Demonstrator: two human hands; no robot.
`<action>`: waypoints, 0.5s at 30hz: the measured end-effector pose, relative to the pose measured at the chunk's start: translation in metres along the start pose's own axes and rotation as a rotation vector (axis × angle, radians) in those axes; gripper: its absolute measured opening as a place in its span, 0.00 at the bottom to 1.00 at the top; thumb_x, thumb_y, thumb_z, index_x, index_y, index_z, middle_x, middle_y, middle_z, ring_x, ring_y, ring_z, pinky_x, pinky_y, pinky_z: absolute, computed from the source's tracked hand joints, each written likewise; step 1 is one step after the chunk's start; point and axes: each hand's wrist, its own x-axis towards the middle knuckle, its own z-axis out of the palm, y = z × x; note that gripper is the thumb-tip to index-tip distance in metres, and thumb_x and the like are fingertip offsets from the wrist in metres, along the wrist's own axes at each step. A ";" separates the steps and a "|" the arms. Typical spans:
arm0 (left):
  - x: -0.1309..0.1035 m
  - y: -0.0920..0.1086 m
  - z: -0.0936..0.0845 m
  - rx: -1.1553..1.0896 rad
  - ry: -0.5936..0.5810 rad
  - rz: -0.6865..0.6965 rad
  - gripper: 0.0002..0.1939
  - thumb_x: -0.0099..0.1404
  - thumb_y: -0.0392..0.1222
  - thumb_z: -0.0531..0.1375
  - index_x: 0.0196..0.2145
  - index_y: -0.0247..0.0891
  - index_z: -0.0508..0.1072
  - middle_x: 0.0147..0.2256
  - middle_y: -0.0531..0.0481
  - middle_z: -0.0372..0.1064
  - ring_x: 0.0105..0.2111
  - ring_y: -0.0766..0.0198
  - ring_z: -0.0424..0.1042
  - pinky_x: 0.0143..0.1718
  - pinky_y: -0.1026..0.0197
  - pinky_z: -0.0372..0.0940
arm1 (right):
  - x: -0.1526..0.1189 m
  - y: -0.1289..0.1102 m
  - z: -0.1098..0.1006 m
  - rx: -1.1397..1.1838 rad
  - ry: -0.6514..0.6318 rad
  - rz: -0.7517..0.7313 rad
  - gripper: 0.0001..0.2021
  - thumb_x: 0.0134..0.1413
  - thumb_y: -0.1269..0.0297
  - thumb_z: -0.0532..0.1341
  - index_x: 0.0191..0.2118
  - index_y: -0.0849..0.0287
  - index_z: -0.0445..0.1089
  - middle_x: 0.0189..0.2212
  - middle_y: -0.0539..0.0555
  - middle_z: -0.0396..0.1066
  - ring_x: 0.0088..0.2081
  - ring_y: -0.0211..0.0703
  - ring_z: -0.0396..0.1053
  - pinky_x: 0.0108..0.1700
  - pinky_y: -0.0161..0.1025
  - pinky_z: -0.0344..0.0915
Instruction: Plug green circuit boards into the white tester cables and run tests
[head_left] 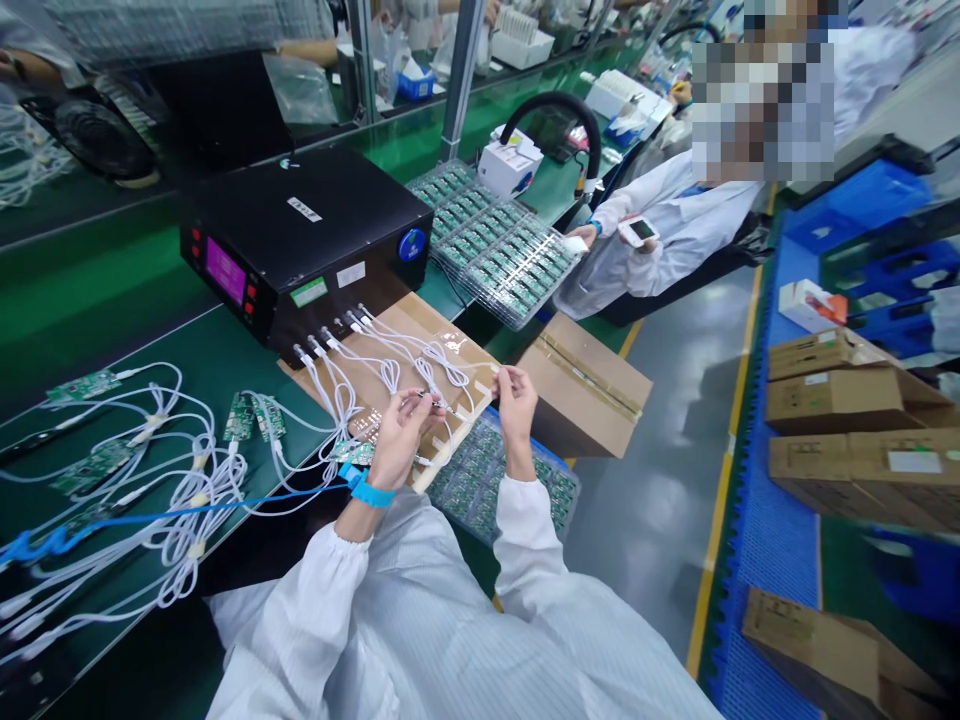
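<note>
My left hand point(405, 430), with a blue wrist strap point(371, 490), is closed on a small circuit board point(436, 399), mostly hidden by the fingers. My right hand point(516, 395) is closed in a pinch at the edge of a brown board point(405, 325); the fingertips seem to hold the end of a white cable, though the plug is too small to make out. White cables point(390, 375) run over the brown board from the front of a black test box point(300, 235) with a lit pink screen. Beside my left wrist lies another green circuit board point(352, 452).
Left on the green bench lie bundled white cables point(199, 500) and several circuit boards point(240, 415). Clear trays point(517, 270) of boards stand behind; another tray point(480, 480) sits below my hands. A cardboard box point(585, 385) is at right. A co-worker point(675, 230) holds a white device.
</note>
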 end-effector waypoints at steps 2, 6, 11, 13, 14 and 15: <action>0.000 0.000 0.002 -0.048 -0.009 -0.003 0.26 0.56 0.57 0.74 0.41 0.37 0.70 0.42 0.45 0.78 0.36 0.63 0.79 0.44 0.58 0.75 | -0.005 -0.018 0.024 0.125 -0.169 0.047 0.22 0.56 0.42 0.67 0.44 0.57 0.75 0.36 0.53 0.78 0.32 0.38 0.73 0.37 0.38 0.71; 0.000 0.000 0.003 -0.096 -0.018 -0.012 0.25 0.59 0.57 0.72 0.41 0.36 0.72 0.39 0.46 0.76 0.38 0.62 0.80 0.46 0.57 0.75 | -0.026 -0.041 0.059 0.215 -0.440 0.092 0.21 0.57 0.42 0.68 0.45 0.55 0.81 0.38 0.55 0.81 0.38 0.42 0.77 0.43 0.41 0.74; 0.003 -0.005 0.000 -0.112 0.012 -0.006 0.25 0.56 0.53 0.75 0.42 0.36 0.71 0.37 0.49 0.77 0.37 0.63 0.80 0.46 0.58 0.75 | -0.036 -0.042 0.065 0.191 -0.431 0.142 0.16 0.45 0.51 0.77 0.36 0.55 0.81 0.32 0.52 0.81 0.35 0.42 0.78 0.43 0.40 0.75; 0.003 -0.006 0.000 -0.107 0.010 -0.012 0.25 0.57 0.52 0.74 0.42 0.36 0.71 0.37 0.48 0.77 0.36 0.63 0.80 0.46 0.58 0.75 | -0.034 -0.040 0.063 0.207 -0.433 0.154 0.15 0.46 0.52 0.76 0.35 0.56 0.80 0.31 0.51 0.80 0.33 0.41 0.78 0.41 0.39 0.75; 0.003 -0.006 0.000 -0.104 0.008 -0.014 0.25 0.57 0.52 0.75 0.42 0.36 0.70 0.37 0.48 0.77 0.36 0.63 0.80 0.45 0.58 0.75 | -0.033 -0.040 0.062 0.216 -0.435 0.157 0.15 0.46 0.53 0.76 0.36 0.56 0.79 0.30 0.50 0.80 0.33 0.41 0.77 0.41 0.39 0.75; 0.003 -0.006 0.001 -0.099 0.005 -0.016 0.25 0.57 0.53 0.75 0.41 0.36 0.70 0.37 0.48 0.78 0.36 0.63 0.80 0.45 0.58 0.75 | -0.032 -0.040 0.061 0.223 -0.434 0.157 0.15 0.47 0.53 0.76 0.36 0.56 0.78 0.29 0.50 0.79 0.32 0.41 0.77 0.40 0.39 0.75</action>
